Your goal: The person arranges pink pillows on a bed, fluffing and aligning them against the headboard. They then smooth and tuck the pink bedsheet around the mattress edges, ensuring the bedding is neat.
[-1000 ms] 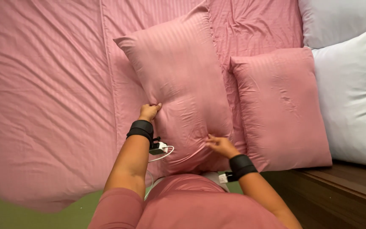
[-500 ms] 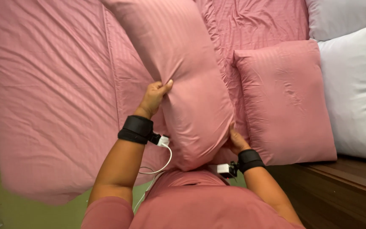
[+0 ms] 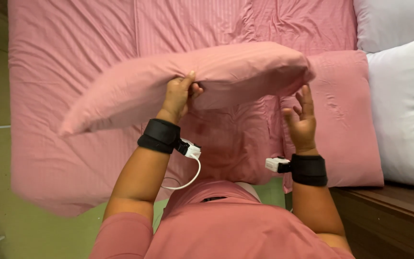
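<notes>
**Because only one hand holds it, the pink pillow could tip and drop**

While the pink pillow [image 3: 188, 79] hangs in the air above the bed [image 3: 73, 52], just one hand has hold of it. The left hand [image 3: 178, 96] pinches the bottom edge near the middle, with the thumb and fingers squeezed on the cloth. The right hand [image 3: 302, 120] is open, fingers spread, just under the pillow's right end, and it does not seem to be touching it.

That could go wrong. The pillow is long and floppy, and its left end already sags down low. A small pinch in the middle may not hold it, so I think it could slide out and flop onto the pink blanket [image 3: 97, 158].

It could also swing. The right end sits very close above a second pink pillow [image 3: 346, 124] that lies flat on the bed, so a swing might bump that one crooked. The white pillows [image 3: 398, 96] lie just beside it at the head of the bed.

A white cable [image 3: 190, 175] hangs from the black band on the left wrist. It might catch on the cloth.
</notes>
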